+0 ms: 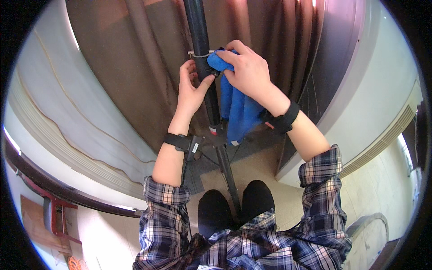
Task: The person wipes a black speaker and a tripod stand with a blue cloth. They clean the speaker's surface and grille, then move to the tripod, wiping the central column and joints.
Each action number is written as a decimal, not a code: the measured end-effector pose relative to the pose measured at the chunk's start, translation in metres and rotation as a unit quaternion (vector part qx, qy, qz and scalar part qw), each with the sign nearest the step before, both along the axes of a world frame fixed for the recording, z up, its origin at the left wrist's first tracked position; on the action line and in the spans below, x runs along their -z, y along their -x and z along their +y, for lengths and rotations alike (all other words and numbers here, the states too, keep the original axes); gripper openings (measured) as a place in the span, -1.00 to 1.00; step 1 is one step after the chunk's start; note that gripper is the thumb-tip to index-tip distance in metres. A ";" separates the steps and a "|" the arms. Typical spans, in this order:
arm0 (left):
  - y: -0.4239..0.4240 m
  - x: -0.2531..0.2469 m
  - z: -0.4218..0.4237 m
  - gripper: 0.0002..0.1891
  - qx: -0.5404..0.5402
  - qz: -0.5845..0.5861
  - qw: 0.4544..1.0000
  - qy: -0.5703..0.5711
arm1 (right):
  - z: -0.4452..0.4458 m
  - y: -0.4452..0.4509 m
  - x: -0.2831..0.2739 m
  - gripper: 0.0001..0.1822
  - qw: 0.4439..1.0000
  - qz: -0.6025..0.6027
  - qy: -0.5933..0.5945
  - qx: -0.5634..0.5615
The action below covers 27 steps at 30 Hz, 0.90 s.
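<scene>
A black stand pole (196, 27) rises in front of me, with a dark collar (202, 65) partway up. My left hand (191, 84) is around this collar from the left. Its thumb lies on the front near a small knob (215, 73), and its fingertips are partly hidden behind the pole. My right hand (248, 65) pinches a blue cloth (236, 108) and holds a bunched part of it against the collar's right side. The rest of the cloth hangs down beside the pole. Lower down, the pole carries a red and white band (213, 130).
A brown curtain (152, 67) hangs behind the pole. White appliance-like housings flank me, the right one (374, 84) with a vent grille (381, 145). A leg of the stand (229, 175) runs between my feet. A red-framed seat (57, 216) stands lower left.
</scene>
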<state>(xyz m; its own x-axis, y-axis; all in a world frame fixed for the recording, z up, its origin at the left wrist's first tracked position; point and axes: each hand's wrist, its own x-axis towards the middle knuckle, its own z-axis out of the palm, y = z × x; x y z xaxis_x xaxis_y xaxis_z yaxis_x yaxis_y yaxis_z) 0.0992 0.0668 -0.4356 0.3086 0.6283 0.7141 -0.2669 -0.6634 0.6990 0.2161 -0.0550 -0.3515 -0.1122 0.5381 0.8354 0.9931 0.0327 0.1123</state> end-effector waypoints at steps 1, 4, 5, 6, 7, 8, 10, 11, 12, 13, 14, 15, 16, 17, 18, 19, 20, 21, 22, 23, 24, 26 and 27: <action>0.001 0.001 0.000 -0.25 -0.004 0.005 1.000 0.000 | -0.002 -0.003 0.000 -0.65 1.000 -0.013 0.016 -0.006; 0.005 -0.005 -0.005 -0.25 0.014 0.004 1.000 0.014 | -0.021 -0.021 -0.011 -0.62 0.994 -0.025 0.094 -0.049; 0.006 -0.005 -0.005 -0.25 0.006 0.009 1.000 0.016 | -0.027 -0.023 -0.013 -0.64 0.993 -0.033 0.102 -0.044; 0.005 -0.004 -0.006 -0.25 -0.001 0.015 1.000 0.017 | -0.031 -0.023 -0.012 -0.64 0.998 0.013 0.057 -0.039; 0.005 -0.003 -0.006 -0.25 -0.008 0.021 1.000 0.018 | -0.033 -0.024 -0.012 -0.63 0.998 0.060 0.013 -0.034; 0.005 -0.003 -0.007 -0.25 -0.011 0.023 0.999 0.022 | -0.031 -0.023 -0.013 -0.63 0.998 0.042 -0.022 -0.040; 0.005 -0.005 -0.006 -0.24 -0.015 0.028 0.999 0.027 | -0.022 -0.020 -0.017 -0.63 0.994 0.009 -0.094 -0.051; 0.004 -0.006 -0.007 -0.25 -0.013 0.024 0.999 0.025 | -0.018 -0.016 -0.018 -0.63 0.993 -0.033 -0.099 -0.060; 0.003 -0.005 -0.007 -0.25 -0.014 0.022 0.999 0.022 | -0.013 -0.010 -0.016 -0.64 0.992 -0.065 -0.091 -0.057; 0.002 -0.005 -0.007 -0.26 -0.014 0.020 1.000 0.019 | -0.008 -0.006 -0.014 -0.65 0.990 -0.098 -0.084 -0.054; 0.002 -0.006 -0.006 -0.26 -0.011 0.020 1.000 0.018 | -0.001 -0.006 -0.009 -0.60 0.991 -0.116 -0.050 -0.044; 0.004 -0.006 -0.006 -0.27 -0.009 0.019 1.000 0.020 | 0.003 0.001 -0.002 -0.57 0.996 -0.086 -0.033 -0.013; 0.005 -0.006 -0.006 -0.27 -0.008 0.018 1.000 0.022 | 0.002 0.001 -0.002 -0.56 0.997 -0.072 -0.012 -0.010; 0.006 -0.007 -0.005 -0.27 -0.013 0.025 0.999 0.018 | 0.001 0.002 -0.003 -0.55 0.998 -0.058 0.009 -0.007; 0.007 -0.006 -0.006 -0.27 -0.015 0.031 0.999 0.017 | -0.001 0.000 -0.003 -0.54 0.998 -0.052 0.034 -0.002; 0.007 -0.004 -0.007 -0.28 -0.018 0.038 0.999 0.016 | -0.003 -0.002 -0.004 -0.54 0.997 -0.046 0.058 0.003; 0.006 -0.002 -0.009 -0.28 -0.011 0.031 0.999 0.022 | -0.006 -0.004 -0.005 -0.54 0.996 -0.039 0.083 0.008; 0.006 -0.004 -0.009 -0.28 -0.006 0.024 0.999 0.024 | -0.007 -0.004 -0.011 -0.51 0.994 -0.037 0.096 0.018; 0.007 -0.006 -0.008 -0.28 -0.002 0.017 1.000 0.025 | -0.009 -0.004 -0.016 -0.49 0.993 -0.034 0.109 0.028; 0.008 -0.005 -0.006 -0.28 -0.007 0.019 1.000 0.018 | -0.010 -0.003 -0.019 -0.47 0.991 -0.032 0.122 0.038; 0.005 -0.002 -0.003 -0.28 -0.010 0.019 1.000 0.010 | -0.011 -0.005 -0.017 -0.52 0.998 0.015 0.064 0.015; 0.000 -0.003 -0.004 -0.27 -0.005 0.017 1.000 0.009 | -0.008 -0.014 -0.002 -0.58 0.998 -0.017 0.041 -0.042; 0.003 -0.003 -0.005 -0.27 -0.005 0.019 1.000 0.016 | -0.007 -0.013 0.001 -0.60 0.996 -0.031 0.031 -0.074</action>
<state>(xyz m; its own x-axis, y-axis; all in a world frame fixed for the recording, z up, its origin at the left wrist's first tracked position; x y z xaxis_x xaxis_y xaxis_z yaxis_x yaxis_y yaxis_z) 0.0967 0.0623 -0.4322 0.3290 0.6539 0.6814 -0.2335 -0.6428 0.7296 0.2291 -0.0618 -0.3524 -0.2451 0.5618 0.7901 0.9679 0.1879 0.1667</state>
